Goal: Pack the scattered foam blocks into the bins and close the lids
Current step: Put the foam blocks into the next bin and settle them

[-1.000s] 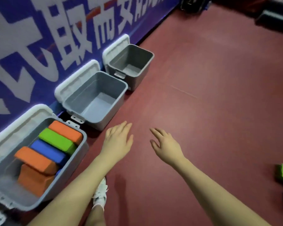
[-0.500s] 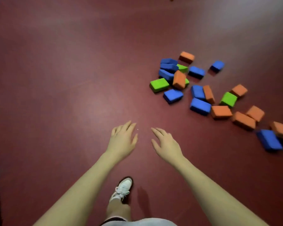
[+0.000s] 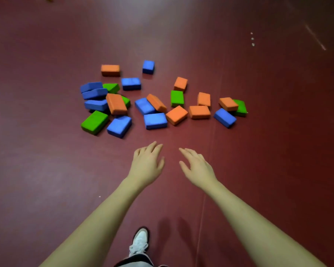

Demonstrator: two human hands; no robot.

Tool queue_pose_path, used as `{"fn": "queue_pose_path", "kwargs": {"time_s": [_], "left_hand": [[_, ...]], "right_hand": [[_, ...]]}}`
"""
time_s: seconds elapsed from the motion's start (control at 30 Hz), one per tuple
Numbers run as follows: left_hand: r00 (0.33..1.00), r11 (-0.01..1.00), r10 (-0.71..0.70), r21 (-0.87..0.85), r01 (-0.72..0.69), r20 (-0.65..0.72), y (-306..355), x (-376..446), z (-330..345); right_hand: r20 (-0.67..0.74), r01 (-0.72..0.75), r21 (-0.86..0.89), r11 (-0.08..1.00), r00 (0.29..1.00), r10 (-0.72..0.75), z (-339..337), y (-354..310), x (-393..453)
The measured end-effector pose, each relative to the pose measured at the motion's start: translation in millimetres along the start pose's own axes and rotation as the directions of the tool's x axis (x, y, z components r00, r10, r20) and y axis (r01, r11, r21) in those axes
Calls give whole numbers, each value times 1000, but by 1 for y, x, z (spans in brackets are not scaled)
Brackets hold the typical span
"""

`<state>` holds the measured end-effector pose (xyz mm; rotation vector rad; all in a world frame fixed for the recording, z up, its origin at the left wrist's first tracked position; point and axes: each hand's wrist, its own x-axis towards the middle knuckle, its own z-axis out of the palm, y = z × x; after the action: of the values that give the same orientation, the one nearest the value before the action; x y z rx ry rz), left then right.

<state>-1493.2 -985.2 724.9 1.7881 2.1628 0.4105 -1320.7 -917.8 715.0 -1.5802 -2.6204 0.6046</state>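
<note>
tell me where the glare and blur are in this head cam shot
Head view: a pale sheen of glare washes the floor at top centre, the corners falling dark; the foam blocks look fairly sharp, the left hand and right hand slightly soft; faint shadows lie beside the shoe; the arms splay, hinting at wide-angle stretch.

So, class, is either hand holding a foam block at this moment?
No: the left hand and right hand are both open and empty, short of the foam blocks on the floor.

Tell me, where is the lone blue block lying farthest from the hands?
In the head view, the blue foam block lies at the pile's far edge, right of an orange foam block.
</note>
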Motion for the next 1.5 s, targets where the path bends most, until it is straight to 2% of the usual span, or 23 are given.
{"fn": "queue_pose_path", "kwargs": {"time_s": [0.2,0.37,0.5,0.77,0.93,1.23,1.5], "left_hand": [[983,984,176,6,-176,54,27,112,-5],[965,968,249,12,-250,85,59,204,-1],[947,952,302,28,-306,108,94,281,7],[942,941,312,97,-325,126,179,453,25],[942,941,310,98,-324,131,214,541,29],[954,959,244,101,-263,172,220,709,57],[947,963,249,56,-265,204,208,870,80]], "right_hand": [[-71,-146,34,989,986,148,-39,41,63],[-134,-252,91,963,955,263,-76,90,116],[-160,-286,111,952,940,301,-102,141,168],[-184,-291,134,947,932,313,-171,258,294],[-173,-271,75,960,944,281,-218,314,371],[-98,-216,12,976,971,216,-244,391,529],[1,-189,-57,980,982,189,-264,446,679]]}}
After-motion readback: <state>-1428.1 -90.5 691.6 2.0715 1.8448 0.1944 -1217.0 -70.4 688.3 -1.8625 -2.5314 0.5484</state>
